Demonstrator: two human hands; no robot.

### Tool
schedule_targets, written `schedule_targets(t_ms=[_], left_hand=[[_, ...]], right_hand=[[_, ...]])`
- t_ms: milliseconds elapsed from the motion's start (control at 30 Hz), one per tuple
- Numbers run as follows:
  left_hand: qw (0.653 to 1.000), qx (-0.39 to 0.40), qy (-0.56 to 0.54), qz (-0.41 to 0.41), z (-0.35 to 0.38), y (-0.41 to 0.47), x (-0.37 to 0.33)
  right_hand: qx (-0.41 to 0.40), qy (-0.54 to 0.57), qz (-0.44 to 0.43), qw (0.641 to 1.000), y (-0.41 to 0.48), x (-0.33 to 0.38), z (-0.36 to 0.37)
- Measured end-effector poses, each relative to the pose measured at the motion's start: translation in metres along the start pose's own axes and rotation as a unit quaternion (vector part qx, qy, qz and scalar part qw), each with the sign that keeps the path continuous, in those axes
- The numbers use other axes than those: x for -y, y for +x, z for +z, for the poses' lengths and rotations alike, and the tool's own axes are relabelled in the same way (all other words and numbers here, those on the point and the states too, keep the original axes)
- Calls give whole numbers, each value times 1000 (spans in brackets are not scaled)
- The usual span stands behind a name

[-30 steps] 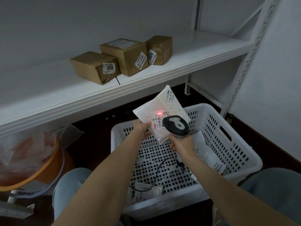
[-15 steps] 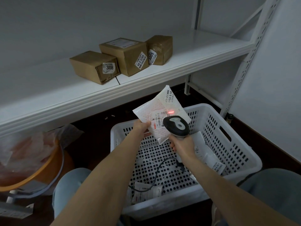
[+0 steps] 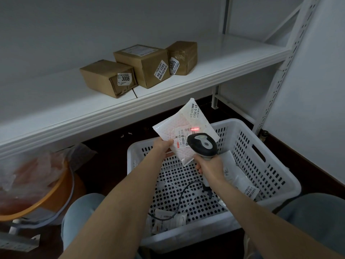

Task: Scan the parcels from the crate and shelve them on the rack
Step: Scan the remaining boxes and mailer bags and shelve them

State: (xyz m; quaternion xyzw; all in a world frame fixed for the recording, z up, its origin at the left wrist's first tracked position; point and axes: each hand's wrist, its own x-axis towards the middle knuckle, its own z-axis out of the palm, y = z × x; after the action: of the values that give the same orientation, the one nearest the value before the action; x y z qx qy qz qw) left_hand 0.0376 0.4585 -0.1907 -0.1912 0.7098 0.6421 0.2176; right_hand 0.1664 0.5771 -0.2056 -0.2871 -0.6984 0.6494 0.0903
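Left hand (image 3: pixel 162 146) pinches the mailer (image 3: pixel 183 131) label-up, so the scanner (image 3: pixel 202 145) gripped in the right hand (image 3: pixel 210 165) just beside can read it.

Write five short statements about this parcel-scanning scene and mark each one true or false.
1. The left hand holds a white mailer. True.
2. The right hand grips the scanner. True.
3. Four brown boxes stand on the rack. False: three boxes stand on the shelf.
4. The scanner's beam falls on the basket floor. False: the red line falls on the mailer's label.
5. More parcels lie in the crate. True.
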Motion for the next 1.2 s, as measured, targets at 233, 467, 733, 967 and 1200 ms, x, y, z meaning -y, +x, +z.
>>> schedule_targets(t_ms=[233, 467, 733, 967, 1200], left_hand=[[1000, 1, 8, 6, 0, 0, -2], [1000, -1, 8, 11, -1, -2, -3], [1000, -4, 9, 16, -2, -4, -8], [994, -41, 84, 60, -5, 3, -14], [892, -26, 380, 244, -16, 1, -42]], right_hand=[[5, -6, -4, 1000, 4, 0, 0], [1, -7, -3, 1000, 5, 1, 1], [8, -12, -6, 1000, 5, 4, 0], [28, -9, -16, 999, 3, 9, -1], [18, 18, -35, 999, 12, 22, -13]])
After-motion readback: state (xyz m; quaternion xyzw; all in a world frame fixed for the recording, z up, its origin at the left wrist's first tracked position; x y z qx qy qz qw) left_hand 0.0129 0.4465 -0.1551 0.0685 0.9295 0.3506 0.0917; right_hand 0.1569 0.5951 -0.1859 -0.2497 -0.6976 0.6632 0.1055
